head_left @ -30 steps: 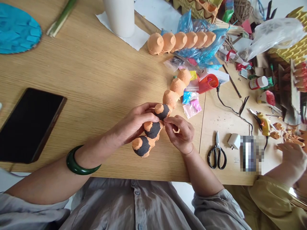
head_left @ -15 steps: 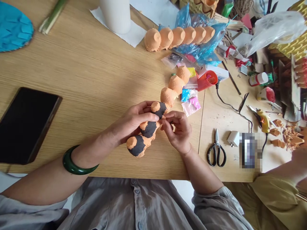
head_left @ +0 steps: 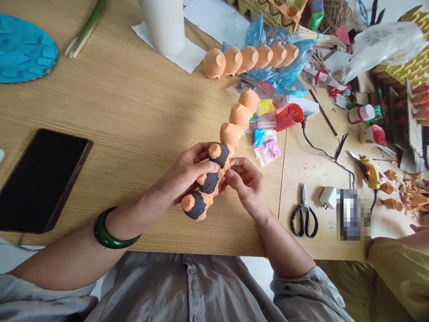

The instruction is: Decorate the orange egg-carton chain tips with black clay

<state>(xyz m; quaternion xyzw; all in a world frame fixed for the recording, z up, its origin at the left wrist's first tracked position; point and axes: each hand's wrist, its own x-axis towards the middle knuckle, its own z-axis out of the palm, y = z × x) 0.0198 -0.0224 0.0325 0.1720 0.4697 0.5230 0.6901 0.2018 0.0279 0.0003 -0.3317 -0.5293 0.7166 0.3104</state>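
An egg-carton strip (head_left: 231, 134) of several orange, clay-like bumps slants up and away from me over the table. Black patches cover parts of the three bumps nearest me; the far three are plain orange. My left hand (head_left: 182, 174) is closed around the strip from the left, its thumb lying across the black part. At the strip's right edge, my right hand (head_left: 246, 185) has thumb and forefinger pinched together on the orange rim. Its other fingers are curled and partly hidden.
A second orange strip (head_left: 250, 60) lies at the back on a blue plastic bag (head_left: 295, 67). Right of my hands are small clay packets (head_left: 268, 147), a red cup (head_left: 290, 116), scissors (head_left: 304, 212) and a glue gun (head_left: 370, 172). A tablet (head_left: 43, 179) lies left. A co-worker's clothing (head_left: 398, 268) shows at lower right.
The strip's far end has swung slightly left, away from the clay packets, and more of the black bumps faces up. Both hands keep their hold. My view has shifted a little.
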